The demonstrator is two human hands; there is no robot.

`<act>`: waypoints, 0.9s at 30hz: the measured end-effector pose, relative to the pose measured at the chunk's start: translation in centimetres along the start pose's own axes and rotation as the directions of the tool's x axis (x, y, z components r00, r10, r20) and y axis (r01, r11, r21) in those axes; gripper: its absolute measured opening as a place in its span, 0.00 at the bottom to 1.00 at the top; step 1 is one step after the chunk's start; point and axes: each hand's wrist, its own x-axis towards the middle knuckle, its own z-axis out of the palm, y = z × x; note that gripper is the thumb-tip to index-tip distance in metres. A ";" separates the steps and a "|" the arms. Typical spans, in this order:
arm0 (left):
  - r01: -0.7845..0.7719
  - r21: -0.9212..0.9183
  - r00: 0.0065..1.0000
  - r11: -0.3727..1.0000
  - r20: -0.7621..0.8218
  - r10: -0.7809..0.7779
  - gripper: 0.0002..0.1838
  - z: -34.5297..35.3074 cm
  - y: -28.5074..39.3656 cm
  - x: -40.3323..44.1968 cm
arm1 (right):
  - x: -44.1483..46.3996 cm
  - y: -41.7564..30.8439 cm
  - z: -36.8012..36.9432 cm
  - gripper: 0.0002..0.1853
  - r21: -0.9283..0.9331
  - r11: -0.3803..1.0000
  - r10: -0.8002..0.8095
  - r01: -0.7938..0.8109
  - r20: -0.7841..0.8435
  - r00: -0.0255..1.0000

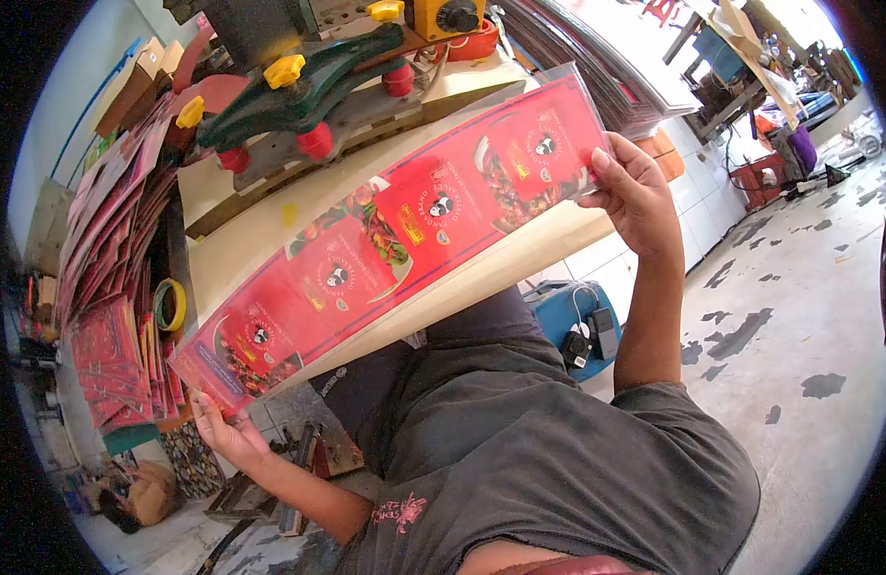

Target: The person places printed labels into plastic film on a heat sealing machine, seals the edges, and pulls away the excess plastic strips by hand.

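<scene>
My right hand [637, 192] and left hand [229, 438] pinch opposite ends of the red printed sheet [414, 220] before the green clamp [352, 72], where I judge uneven pull could crease it.

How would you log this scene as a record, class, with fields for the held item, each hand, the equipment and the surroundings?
Held item: long red printed strip
Left hand: grips its lower-left end
Right hand: grips its upper-right end
Equipment: green bracket with yellow knobs
Surroundings: piled red sheets, patchy floor
</scene>
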 end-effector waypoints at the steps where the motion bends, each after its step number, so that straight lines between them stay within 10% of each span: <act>1: 0.001 0.001 1.000 1.000 -0.001 -0.001 0.21 0.1 0.0 0.0 | 0.0 0.0 0.1 0.20 0.000 1.000 0.002 -0.002 0.000 1.000; 12: -0.027 -0.013 0.999 1.000 0.040 0.028 0.15 1.0 0.2 -0.2 | -0.1 -0.2 1.1 0.23 -0.247 0.967 -0.105 0.069 -0.137 0.985; 27: -0.008 0.002 0.997 1.000 0.075 0.007 0.20 0.6 0.1 0.0 | -0.6 -0.4 0.4 0.22 -0.030 0.992 -0.124 0.122 -0.072 0.990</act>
